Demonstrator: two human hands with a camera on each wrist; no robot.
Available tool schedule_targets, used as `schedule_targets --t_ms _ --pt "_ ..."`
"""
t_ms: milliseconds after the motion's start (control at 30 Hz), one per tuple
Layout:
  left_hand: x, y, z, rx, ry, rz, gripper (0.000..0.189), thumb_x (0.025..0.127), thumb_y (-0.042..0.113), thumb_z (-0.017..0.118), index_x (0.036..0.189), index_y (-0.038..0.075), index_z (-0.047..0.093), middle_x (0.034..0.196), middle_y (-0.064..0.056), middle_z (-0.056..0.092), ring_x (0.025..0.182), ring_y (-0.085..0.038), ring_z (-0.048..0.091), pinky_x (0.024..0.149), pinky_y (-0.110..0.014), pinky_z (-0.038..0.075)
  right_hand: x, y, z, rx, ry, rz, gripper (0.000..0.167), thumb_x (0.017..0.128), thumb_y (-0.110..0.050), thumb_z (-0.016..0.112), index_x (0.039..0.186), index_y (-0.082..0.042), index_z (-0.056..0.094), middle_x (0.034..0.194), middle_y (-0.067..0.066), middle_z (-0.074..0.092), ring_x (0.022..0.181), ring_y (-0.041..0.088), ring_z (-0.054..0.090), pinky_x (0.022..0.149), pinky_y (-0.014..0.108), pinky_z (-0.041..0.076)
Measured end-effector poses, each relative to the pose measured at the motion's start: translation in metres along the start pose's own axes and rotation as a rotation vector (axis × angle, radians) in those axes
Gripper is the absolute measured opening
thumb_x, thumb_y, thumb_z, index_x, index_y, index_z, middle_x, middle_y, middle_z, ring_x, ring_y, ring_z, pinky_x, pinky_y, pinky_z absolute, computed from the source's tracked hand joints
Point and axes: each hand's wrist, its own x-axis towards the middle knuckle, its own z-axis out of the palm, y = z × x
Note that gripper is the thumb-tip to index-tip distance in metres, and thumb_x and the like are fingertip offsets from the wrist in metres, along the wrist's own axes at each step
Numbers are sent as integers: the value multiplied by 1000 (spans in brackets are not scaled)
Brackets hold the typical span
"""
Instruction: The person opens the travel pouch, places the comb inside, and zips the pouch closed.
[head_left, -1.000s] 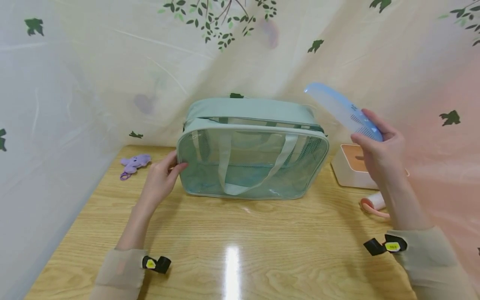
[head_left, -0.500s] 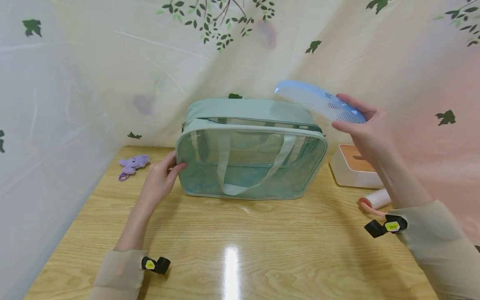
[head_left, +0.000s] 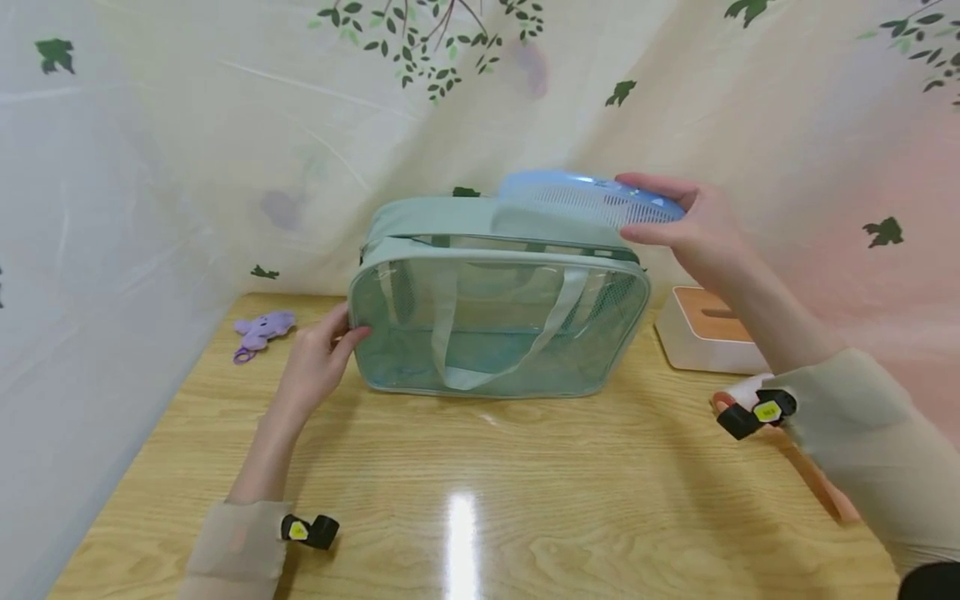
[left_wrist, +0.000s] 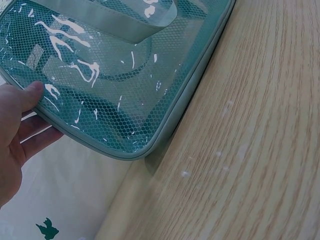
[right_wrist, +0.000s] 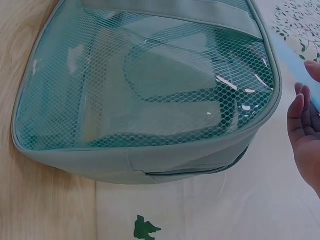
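Note:
A pale green toiletry bag with clear panels and a strap handle stands upright on the wooden table, its top zip partly undone. My left hand grips the bag's left edge, thumb on the front panel; in the left wrist view the fingers curl behind the rim. Above the bag's right top, my right hand pinches a blue comb by its right end, teeth facing down. The comb's left part overlaps the bag top. In the right wrist view, that hand is at the right edge beside the mesh-covered bag.
A purple plush keychain lies left of the bag. To the right stands a white tissue box with a wooden lid. A white roll with a peach handle lies partly under my right forearm. A leaf-print curtain hangs behind.
My right hand has carried the comb leftward, from right of the bag to over its top, and the comb has turned nearly level. The left hand keeps its grip on the bag.

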Motion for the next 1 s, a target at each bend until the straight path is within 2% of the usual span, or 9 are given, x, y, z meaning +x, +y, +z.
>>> schedule_targets --t_ms 200,400,633,833,1000 --pt "0 0 0 6 1 3 29 101 5 63 130 0 64 113 -25 75 104 -40 74 84 -49 65 13 -10 10 -141 -43 29 58 90 -7 79 145 -14 60 140 1 64 112 17 64 87 15 57" --pt "0 1 -2 4 -5 -4 30 102 5 63 131 1 64 114 -25 75 106 -39 74 85 -48 65 25 -19 20 -286 -60 36 59 88 -17 83 143 -22 63 139 -4 66 110 11 65 87 14 55" --pt "0 0 -3 3 -8 -8 30 102 5 63 131 0 64 115 -25 75 107 -39 74 85 -47 65 35 -26 30 -357 -104 33 61 85 -21 86 142 -25 64 136 -2 67 109 13 65 86 16 55" --pt "0 -1 -3 -5 -17 -21 31 103 8 62 133 1 63 118 -24 74 109 -39 74 86 -48 65 41 -31 35 -436 -164 59 64 84 -26 86 144 -30 61 152 -1 56 128 16 57 102 26 49" --pt "0 -1 -3 -3 -17 -18 30 103 8 62 132 1 63 118 -24 74 109 -39 74 85 -49 65 43 -31 37 -456 -192 48 65 85 -28 86 144 -30 61 156 -1 53 135 19 52 113 41 45"
